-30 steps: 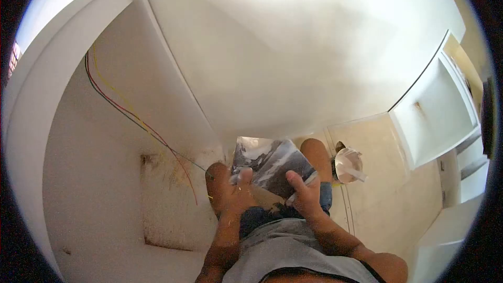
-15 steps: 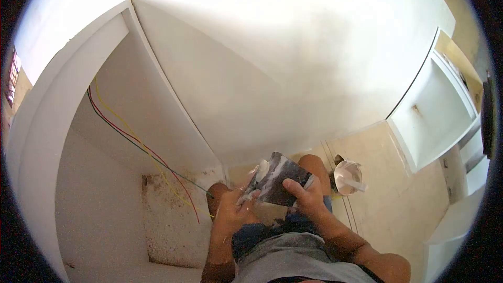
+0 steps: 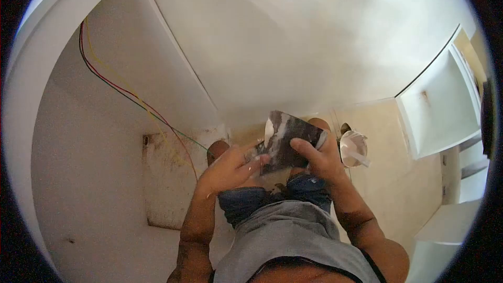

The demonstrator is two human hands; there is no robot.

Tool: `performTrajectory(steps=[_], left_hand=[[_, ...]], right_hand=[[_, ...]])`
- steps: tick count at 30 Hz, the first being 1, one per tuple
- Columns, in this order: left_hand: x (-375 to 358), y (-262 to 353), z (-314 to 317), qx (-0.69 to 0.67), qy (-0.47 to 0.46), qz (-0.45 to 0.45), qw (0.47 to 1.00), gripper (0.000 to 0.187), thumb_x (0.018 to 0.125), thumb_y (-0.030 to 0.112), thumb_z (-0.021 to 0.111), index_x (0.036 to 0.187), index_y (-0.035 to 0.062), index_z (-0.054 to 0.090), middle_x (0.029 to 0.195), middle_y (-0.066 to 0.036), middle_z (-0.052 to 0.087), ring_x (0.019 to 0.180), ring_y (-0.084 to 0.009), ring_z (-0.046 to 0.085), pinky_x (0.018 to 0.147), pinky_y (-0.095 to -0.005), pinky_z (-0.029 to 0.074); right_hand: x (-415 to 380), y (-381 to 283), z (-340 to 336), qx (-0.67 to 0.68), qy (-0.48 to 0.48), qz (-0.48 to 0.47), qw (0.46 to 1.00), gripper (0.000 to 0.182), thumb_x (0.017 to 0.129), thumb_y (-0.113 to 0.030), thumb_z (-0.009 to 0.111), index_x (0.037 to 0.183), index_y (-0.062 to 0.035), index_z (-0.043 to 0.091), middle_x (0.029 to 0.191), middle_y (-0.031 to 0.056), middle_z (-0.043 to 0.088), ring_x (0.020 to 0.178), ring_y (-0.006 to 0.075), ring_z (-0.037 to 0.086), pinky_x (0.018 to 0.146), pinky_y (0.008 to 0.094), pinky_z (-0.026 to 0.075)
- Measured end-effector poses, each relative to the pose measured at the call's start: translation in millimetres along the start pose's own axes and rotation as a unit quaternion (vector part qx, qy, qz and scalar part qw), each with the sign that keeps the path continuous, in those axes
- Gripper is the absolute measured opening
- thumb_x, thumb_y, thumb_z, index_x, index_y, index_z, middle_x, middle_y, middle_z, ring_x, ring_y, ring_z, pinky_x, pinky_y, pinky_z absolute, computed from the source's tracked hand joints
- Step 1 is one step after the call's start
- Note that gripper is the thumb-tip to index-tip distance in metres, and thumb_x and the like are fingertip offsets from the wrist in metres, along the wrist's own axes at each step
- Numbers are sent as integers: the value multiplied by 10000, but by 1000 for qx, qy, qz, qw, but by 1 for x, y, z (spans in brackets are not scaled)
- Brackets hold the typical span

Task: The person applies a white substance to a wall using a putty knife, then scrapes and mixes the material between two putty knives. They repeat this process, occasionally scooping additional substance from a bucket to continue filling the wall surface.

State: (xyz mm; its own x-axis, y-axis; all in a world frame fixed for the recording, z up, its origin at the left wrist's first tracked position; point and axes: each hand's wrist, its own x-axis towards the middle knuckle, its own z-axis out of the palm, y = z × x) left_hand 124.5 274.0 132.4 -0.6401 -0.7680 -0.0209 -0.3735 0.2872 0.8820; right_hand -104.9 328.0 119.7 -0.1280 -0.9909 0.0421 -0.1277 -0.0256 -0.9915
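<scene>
My right hand (image 3: 322, 160) grips a dark, flat putty board (image 3: 293, 136) by its right side, thumb on top. White paste is smeared along the board's left part. My left hand (image 3: 230, 167) is closed on a putty knife (image 3: 254, 152), blurred and partly hidden by the fingers, at the board's left edge. Both hands are above my knees.
A white bucket (image 3: 353, 147) with a pale tool in it stands on the floor right of my knee. Loose coloured wires (image 3: 133, 97) hang at the left. A white panel (image 3: 309, 42) rises ahead, and an open white box-like unit (image 3: 437, 105) stands at the right.
The view has tilted downward, so the hands and bucket appear higher. The left hand's putty knife has shifted against the board's left edge; the right hand keeps its grip.
</scene>
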Motion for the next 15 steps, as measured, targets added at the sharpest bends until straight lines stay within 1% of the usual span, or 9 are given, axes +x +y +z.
performTrajectory(steps=[4, 5, 7, 8, 9, 10, 12, 13, 15], left_hand=[[15, -32, 19, -141, 19, -46, 989, 463, 923, 360, 628, 1227, 15, 587, 1045, -116, 667, 958, -280, 639, 854, -350, 488], [12, -34, 24, -221, 77, -65, 970, 400, 940, 287, 603, 1216, -1, 584, 1041, -115, 673, 967, -239, 633, 863, -341, 484], [13, -39, 32, -304, 136, -89, 939, 339, 956, 214, 578, 1204, -17, 581, 1038, -115, 679, 976, -199, 626, 873, -333, 480], [13, -42, 38, -443, 161, -74, 879, 316, 952, 208, 578, 1180, -9, 594, 1037, -107, 680, 970, -194, 638, 862, -344, 503], [13, -44, 43, -570, 183, -56, 799, 293, 948, 203, 578, 1156, -1, 607, 1037, -99, 681, 964, -189, 649, 851, -354, 525], [14, -44, 47, -571, 188, -57, 797, 293, 948, 203, 578, 1156, -1, 607, 1037, -99, 681, 964, -189, 649, 851, -354, 525], [18, -43, 51, -706, 123, -11, 697, 283, 911, 187, 611, 1140, 20, 610, 1035, -102, 682, 928, -213, 673, 811, -383, 565], [19, -50, 53, -707, 125, -12, 696, 283, 911, 187, 611, 1140, 20, 610, 1035, -102, 682, 928, -213, 673, 811, -383, 565], [24, -60, 56, -762, 83, -84, 636, 328, 862, 217, 646, 1102, -4, 614, 988, -138, 693, 790, -267, 698, 693, -408, 591]], right_hand=[[14, 0, 3, 53, 28, 24, 998, 336, 871, -302, 700, 977, 15, 668, 878, 45, 691, 761, 125, 625, 655, 283, 499], [15, 7, 2, 54, 28, 21, 998, 336, 871, -302, 700, 977, 15, 668, 878, 45, 691, 761, 125, 625, 655, 283, 499], [15, 27, -1, -5, 217, -73, 973, 347, 881, -308, 691, 996, 19, 662, 929, 74, 695, 799, 157, 641, 674, 309, 505], [8, 8, 6, 66, 211, -84, 972, 301, 859, -252, 700, 1020, -2, 660, 953, 110, 698, 846, 222, 661, 752, 353, 508], [7, 4, 6, 65, 206, -81, 973, 301, 859, -252, 700, 1020, -2, 660, 953, 110, 698, 846, 222, 661, 752, 353, 508], [8, 2, 4, -8, 174, -212, 962, 289, 828, -221, 718, 1034, -26, 662, 969, 123, 695, 891, 250, 657, 798, 374, 498], [1, -2, -2, -135, 39, -392, 909, 326, 786, -152, 725, 1092, -72, 642, 1063, 137, 649, 995, 291, 615, 864, 407, 472], [-2, -1, 1, -165, -15, -441, 882, 368, 766, -117, 729, 1120, -95, 632, 1110, 144, 626, 1048, 311, 594, 897, 424, 459], [-6, 7, 17, -133, -55, -458, 877, 478, 727, -61, 731, 1183, -128, 604, 1189, 156, 573, 1130, 339, 551, 949, 444, 436]])
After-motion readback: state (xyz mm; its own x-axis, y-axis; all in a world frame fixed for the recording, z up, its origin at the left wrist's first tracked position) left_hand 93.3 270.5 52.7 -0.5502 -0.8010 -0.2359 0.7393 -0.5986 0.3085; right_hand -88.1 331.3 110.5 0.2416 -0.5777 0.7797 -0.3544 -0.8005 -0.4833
